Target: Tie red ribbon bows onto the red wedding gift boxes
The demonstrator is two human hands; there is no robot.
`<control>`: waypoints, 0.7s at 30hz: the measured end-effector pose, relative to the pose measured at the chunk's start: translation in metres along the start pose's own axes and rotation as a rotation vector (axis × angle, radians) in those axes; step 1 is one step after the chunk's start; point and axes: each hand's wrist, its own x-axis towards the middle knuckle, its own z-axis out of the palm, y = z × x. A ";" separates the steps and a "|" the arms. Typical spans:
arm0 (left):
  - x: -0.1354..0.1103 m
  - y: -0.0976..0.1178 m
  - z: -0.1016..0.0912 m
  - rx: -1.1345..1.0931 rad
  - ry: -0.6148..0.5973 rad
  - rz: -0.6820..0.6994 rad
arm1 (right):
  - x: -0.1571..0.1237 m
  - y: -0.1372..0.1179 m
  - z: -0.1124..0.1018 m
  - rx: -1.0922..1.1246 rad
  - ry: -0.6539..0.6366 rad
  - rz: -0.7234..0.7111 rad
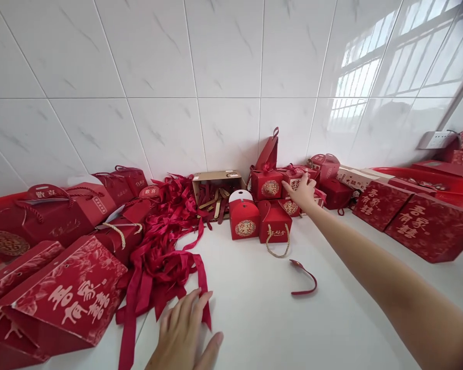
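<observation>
My left hand (183,329) rests low in view, fingers stretched and thumb apart, at the loose end of a heap of dark red ribbons (170,267). My right hand (303,191) reaches to the back, thumb and fingers spread over a small red gift box with a double-happiness sign (295,182); whether it grips the box is hidden. Around it stand a red box with a round gold emblem (270,186), a round-topped red box (244,226) and a red box with a rope handle (274,234). A short dark red strap (308,288) lies curved on the white table (250,308).
Larger red gift boxes (77,293) crowd the left, and more red boxes (428,226) lie at the right. An open cardboard box (219,177) of straps stands against the tiled wall (227,128). A red basin (455,187) and a power strip (437,139) are far right.
</observation>
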 end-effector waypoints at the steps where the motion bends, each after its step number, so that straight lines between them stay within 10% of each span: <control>1: 0.000 -0.001 0.001 0.002 0.004 0.005 | 0.000 0.000 -0.002 0.004 0.011 -0.010; 12: 0.000 -0.004 0.004 0.011 0.030 0.025 | -0.012 -0.023 0.004 -0.047 0.034 -0.006; 21: 0.007 0.036 -0.043 -0.116 -0.113 -0.146 | -0.053 -0.008 -0.022 -0.034 0.040 -0.134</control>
